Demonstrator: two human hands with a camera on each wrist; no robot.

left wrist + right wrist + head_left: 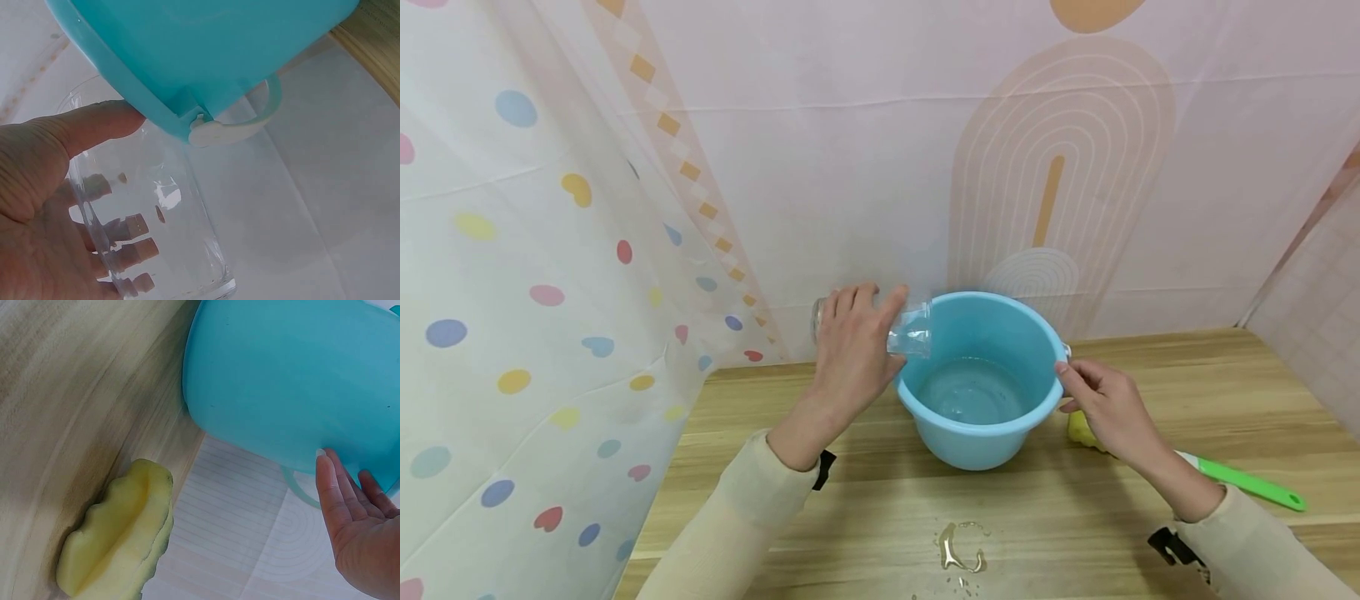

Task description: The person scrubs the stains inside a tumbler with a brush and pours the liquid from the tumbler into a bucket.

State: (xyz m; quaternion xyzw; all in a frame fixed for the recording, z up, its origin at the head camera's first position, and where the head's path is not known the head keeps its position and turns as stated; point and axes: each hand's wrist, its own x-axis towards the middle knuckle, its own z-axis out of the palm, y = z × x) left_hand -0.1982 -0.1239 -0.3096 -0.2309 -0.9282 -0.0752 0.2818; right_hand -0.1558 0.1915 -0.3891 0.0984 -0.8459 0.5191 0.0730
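Note:
My left hand (853, 342) grips a clear glass (913, 330), tipped on its side with its mouth at the left rim of a light blue bucket (964, 446). In the left wrist view, fingers show through the wall of the glass (181, 231), and the thumb lies along it near the bucket's rim. Shallow water (973, 392) covers the bucket's bottom. On the opposite side my right hand (1112, 408) pinches the bucket's rim, thumb on top and fingers against the outer wall. The bucket stands upright on the wooden table.
A sponge brush lies right of the bucket, its yellow sponge head (119, 531) partly behind my right hand in the head view and its green handle (1251, 483) pointing right. Spilled water (958, 550) wets the table in front. Patterned cloth (850, 183) hangs behind and at left.

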